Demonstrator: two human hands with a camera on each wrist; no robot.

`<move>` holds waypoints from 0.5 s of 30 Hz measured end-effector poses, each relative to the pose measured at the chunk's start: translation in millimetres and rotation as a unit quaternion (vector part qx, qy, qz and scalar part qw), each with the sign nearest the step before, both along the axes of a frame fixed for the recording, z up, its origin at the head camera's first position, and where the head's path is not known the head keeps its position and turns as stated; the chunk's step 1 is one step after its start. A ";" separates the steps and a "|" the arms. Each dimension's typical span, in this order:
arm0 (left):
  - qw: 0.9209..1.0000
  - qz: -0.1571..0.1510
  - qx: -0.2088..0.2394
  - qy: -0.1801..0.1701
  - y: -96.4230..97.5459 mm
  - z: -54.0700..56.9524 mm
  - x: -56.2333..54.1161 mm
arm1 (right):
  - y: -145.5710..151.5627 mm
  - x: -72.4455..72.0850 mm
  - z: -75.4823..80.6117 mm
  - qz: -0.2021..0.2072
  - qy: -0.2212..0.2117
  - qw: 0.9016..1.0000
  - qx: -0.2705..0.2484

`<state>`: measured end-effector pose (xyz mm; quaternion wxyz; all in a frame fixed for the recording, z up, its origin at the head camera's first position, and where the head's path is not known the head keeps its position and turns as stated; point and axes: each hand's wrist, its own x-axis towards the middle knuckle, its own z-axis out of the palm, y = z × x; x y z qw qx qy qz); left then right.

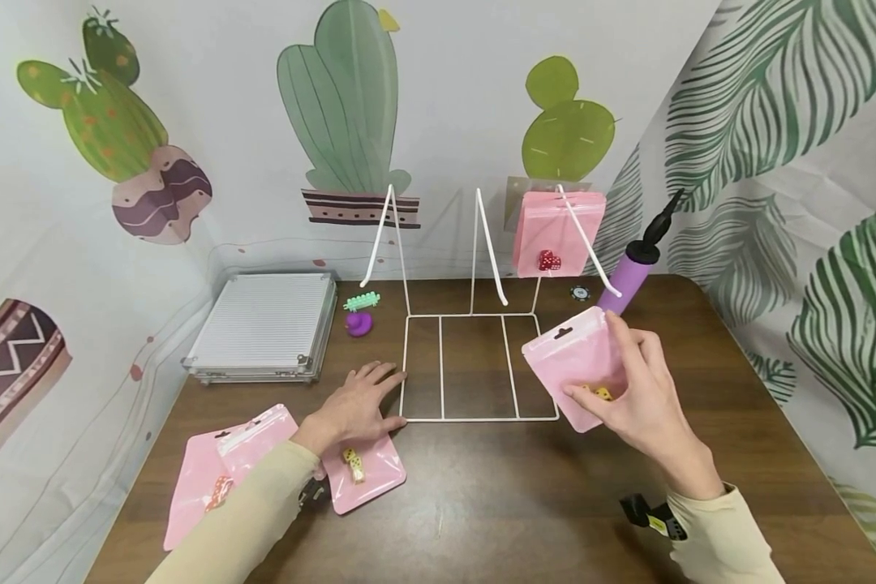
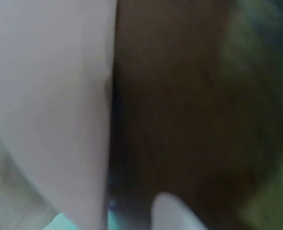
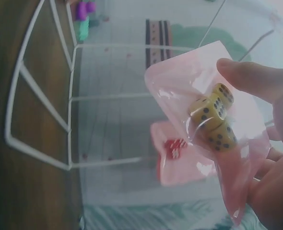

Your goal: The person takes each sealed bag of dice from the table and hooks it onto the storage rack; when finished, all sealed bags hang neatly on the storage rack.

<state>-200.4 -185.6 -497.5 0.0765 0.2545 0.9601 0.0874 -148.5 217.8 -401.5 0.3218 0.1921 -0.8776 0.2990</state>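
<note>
In my right hand [image 1: 650, 393] I pinch a pink zip bag [image 1: 564, 369] between thumb and fingers, tilted in front of the rack's right hook. Yellow dice [image 3: 213, 115] show through its clear side in the right wrist view. My left hand [image 1: 356, 405] rests with fingers spread at the left side of the white wire rack [image 1: 482, 419]. Pink bags with red dice [image 1: 549, 260] hang on the rack's right hook; its left and middle hooks are bare. A pink bag with yellow dice [image 1: 372, 483] lies just below my left hand.
More pink bags [image 1: 190, 478] lie at the left front, partly behind my sleeve. A silver case [image 1: 259, 324], a purple duck [image 1: 359, 324] and a green toy [image 1: 362, 302] are back left. A purple hand pump [image 1: 628, 276] and a poker chip [image 1: 580, 293] stand back right.
</note>
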 end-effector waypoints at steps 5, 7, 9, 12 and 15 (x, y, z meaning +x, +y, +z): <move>1.000 0.003 0.000 -0.007 -0.1 0.5 0.8 | -14.7 0.7 9.5 0.031 0.022 0.999 -0.013; 1.000 0.004 0.002 -0.009 -0.1 0.7 1.0 | -19.7 0.7 13.3 0.043 0.035 0.998 -0.021; 1.000 0.004 0.004 -0.009 0.1 0.7 1.1 | -23.6 1.0 17.2 0.054 0.045 0.997 -0.026; 1.000 0.004 0.007 -0.007 0.4 0.5 1.1 | -28.8 1.2 22.9 0.072 0.061 0.995 -0.035; 1.000 0.003 0.008 -0.003 0.4 0.0 1.1 | -34.3 0.6 28.1 0.091 0.077 0.992 -0.049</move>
